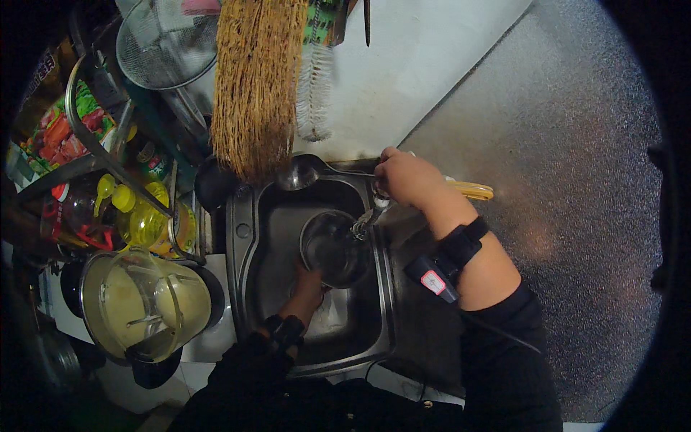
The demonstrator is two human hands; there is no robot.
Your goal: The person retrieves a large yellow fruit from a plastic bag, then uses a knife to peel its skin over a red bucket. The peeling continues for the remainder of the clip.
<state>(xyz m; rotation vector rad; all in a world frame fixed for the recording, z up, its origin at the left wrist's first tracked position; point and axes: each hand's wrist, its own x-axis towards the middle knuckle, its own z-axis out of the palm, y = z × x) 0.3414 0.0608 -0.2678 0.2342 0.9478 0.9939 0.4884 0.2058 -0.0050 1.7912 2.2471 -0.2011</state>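
Note:
A round metal bowl (pixel 336 254) sits within the stainless steel sink (pixel 386 302), under the end of the faucet (pixel 368 218). My left hand (pixel 310 289) grips the bowl's near rim. At the base of the faucet, beyond the sink's far right corner, is my right hand (pixel 407 175); its fingers curl over the faucet's top, partly out of sight behind the hand. A metal ladle (pixel 299 174) lies across the far edge of the sink, its handle running towards my right hand. Whether water is flowing is hard to tell.
A straw brush (pixel 259 86) and a white bottle brush (pixel 314 92) hang above the sink's far side, near a mesh strainer (pixel 167 48). On the left stand a clear blender jug (pixel 146 308) and bottles of yellow liquid (pixel 143 221). A yellow-handled item (pixel 472 190) lies right of the faucet.

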